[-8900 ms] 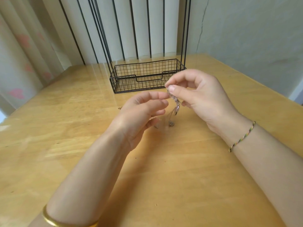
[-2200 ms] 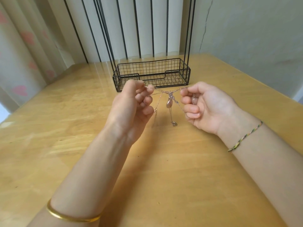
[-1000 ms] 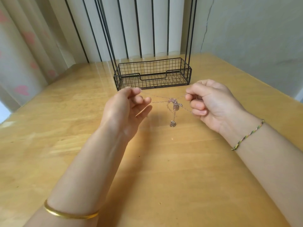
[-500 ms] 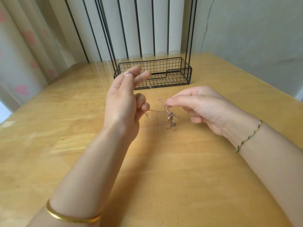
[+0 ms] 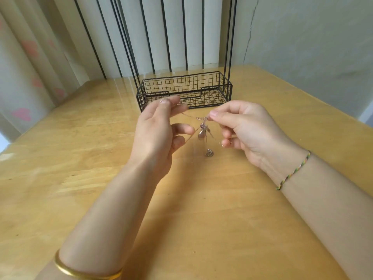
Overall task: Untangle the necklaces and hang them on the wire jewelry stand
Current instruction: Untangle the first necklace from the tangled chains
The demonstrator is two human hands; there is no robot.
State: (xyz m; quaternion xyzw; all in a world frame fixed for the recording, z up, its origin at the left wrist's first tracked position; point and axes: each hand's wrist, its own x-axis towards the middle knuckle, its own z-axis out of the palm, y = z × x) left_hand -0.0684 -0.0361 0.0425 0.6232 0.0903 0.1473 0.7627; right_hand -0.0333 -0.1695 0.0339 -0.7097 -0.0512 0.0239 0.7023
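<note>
Thin rose-gold necklaces [image 5: 202,126] hang tangled in a knot between my hands, above the wooden table [image 5: 181,199]. My left hand [image 5: 157,136] pinches a chain end between thumb and forefinger at upper left. My right hand [image 5: 242,128] pinches the chain right beside the knot. A drop pendant [image 5: 200,135] dangles under the knot, and a small dark knot-shaped pendant [image 5: 209,153] hangs lowest, near the tabletop. The black wire jewelry stand [image 5: 184,90] is just behind my hands, its basket base holding nothing that I can see. Its upright rods run out of view at the top.
A pale wall with a crack rises at the right, and striped and patterned curtains hang behind and to the left. The table's right edge slants past my right forearm.
My left hand has dropped from its raised position and my right hand has risen, so the chain now runs nearly level between them. The knot has lifted off the table.
</note>
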